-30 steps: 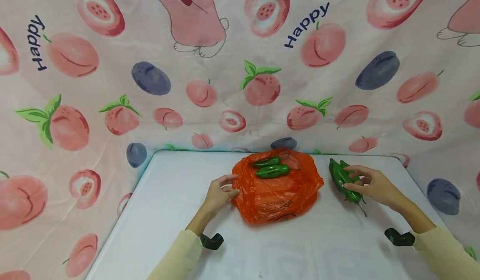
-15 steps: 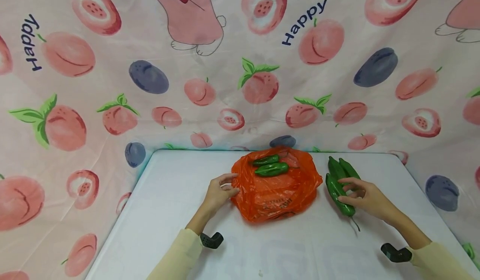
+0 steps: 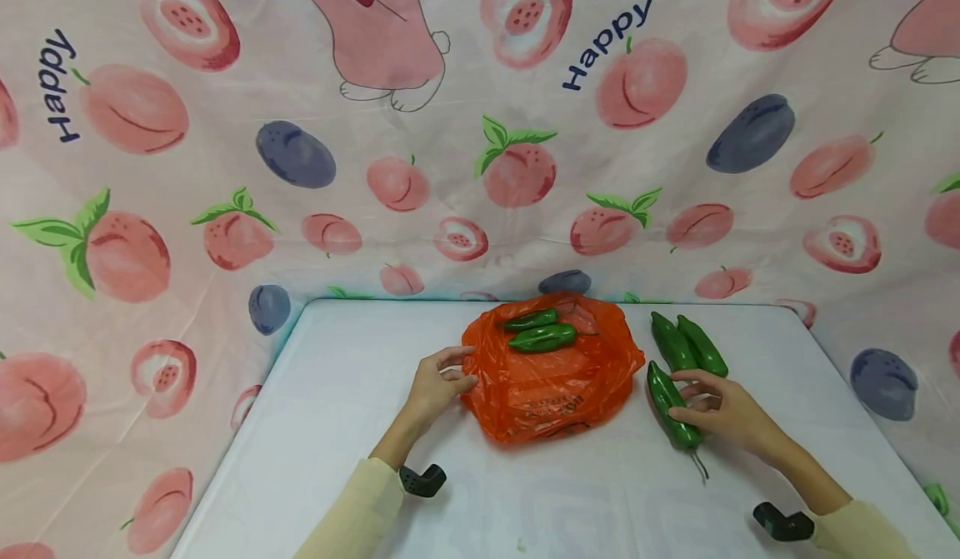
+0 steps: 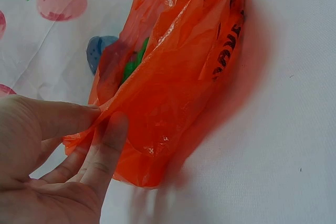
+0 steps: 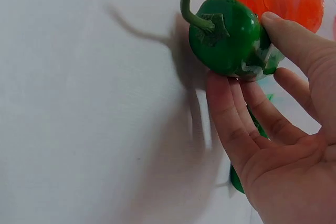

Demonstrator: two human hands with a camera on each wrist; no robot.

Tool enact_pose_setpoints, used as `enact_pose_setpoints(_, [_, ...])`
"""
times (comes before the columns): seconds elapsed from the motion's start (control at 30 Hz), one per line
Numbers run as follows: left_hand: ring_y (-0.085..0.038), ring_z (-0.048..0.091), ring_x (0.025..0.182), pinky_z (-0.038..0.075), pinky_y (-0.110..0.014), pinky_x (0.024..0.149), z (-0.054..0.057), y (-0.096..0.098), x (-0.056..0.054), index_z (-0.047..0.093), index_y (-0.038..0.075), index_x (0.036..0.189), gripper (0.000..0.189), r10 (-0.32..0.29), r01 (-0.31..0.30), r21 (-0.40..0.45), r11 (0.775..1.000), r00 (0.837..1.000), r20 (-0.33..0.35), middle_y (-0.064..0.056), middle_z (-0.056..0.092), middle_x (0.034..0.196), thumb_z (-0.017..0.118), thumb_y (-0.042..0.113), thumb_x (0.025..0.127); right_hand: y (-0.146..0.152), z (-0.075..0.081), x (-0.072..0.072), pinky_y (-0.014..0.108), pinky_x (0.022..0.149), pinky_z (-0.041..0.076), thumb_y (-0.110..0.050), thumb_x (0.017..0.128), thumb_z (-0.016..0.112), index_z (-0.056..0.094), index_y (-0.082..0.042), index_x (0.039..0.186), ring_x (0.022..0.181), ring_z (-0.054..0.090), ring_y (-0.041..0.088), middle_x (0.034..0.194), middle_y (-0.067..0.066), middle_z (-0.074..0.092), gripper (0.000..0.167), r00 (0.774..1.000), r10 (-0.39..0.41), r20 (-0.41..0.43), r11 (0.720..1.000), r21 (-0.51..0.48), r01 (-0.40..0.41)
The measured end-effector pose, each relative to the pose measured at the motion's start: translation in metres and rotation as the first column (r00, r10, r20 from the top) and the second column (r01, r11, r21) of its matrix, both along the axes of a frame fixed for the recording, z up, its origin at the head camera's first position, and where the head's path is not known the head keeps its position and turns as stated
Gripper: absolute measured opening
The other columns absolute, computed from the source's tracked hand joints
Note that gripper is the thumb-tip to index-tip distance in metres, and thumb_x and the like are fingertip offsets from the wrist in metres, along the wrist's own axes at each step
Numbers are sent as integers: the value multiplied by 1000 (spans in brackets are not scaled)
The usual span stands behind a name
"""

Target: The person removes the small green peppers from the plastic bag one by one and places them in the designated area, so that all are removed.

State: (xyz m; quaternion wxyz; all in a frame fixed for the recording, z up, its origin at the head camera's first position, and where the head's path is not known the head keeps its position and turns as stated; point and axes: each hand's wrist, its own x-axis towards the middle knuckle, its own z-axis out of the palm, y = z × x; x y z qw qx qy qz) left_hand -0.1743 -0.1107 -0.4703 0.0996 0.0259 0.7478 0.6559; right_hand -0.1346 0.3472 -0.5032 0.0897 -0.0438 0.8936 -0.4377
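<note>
My right hand (image 3: 731, 413) grips a green pepper (image 3: 670, 405) between thumb and fingers, to the right of an orange plastic bag (image 3: 555, 392). In the right wrist view the pepper (image 5: 223, 38) faces the camera stem end first, with its shadow on the white surface. Two green peppers (image 3: 540, 338) lie in the mouth of the bag. On the bag's left side, my left hand (image 3: 438, 384) pinches its edge; the left wrist view shows the thin orange plastic (image 4: 163, 93) between thumb and fingers, with a bit of green (image 4: 135, 61) inside.
Behind my right hand, two more green peppers (image 3: 701, 346) lie side by side on the white table (image 3: 360, 351). A fruit-patterned cloth (image 3: 450, 209) hangs along the back and sides. Each wrist wears a small black device (image 3: 783, 523).
My right hand has drawn one pepper toward the near side, away from the other two, which stay behind. The left hand keeps its place at the bag's edge.
</note>
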Motion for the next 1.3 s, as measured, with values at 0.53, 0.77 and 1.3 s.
enact_pose_setpoints(0.53, [-19, 69, 86, 58, -52, 85, 0, 2, -1, 61, -4, 136, 48, 6, -6, -10, 1000, 1000, 3, -26, 60, 130, 70, -11, 90, -6, -1, 9, 28, 67, 59, -30, 88, 83, 58, -3, 137, 87, 67, 24, 107, 14, 68, 61, 1000, -26, 5, 999, 36, 26])
enact_pose_setpoints(0.77, [-20, 69, 88, 59, -49, 85, -24, -1, -13, 63, 2, 137, 49, 20, -20, -22, 1000, 1000, 17, -21, 60, 131, 72, -9, 90, -10, 3, 10, 26, 66, 57, -31, 88, 83, 61, -1, 134, 83, 65, 22, 103, 11, 72, 59, 1000, -22, 11, 997, 78, 21])
enact_pose_setpoints(1.3, [-20, 69, 88, 60, -43, 83, 1, 2, 0, 61, -2, 137, 48, 8, -8, -17, 1000, 1000, 6, -23, 60, 130, 70, -11, 91, -8, 0, 7, 28, 67, 58, -35, 91, 80, 59, -1, 136, 87, 66, 22, 105, 10, 70, 61, 999, -25, 41, 997, 79, 22])
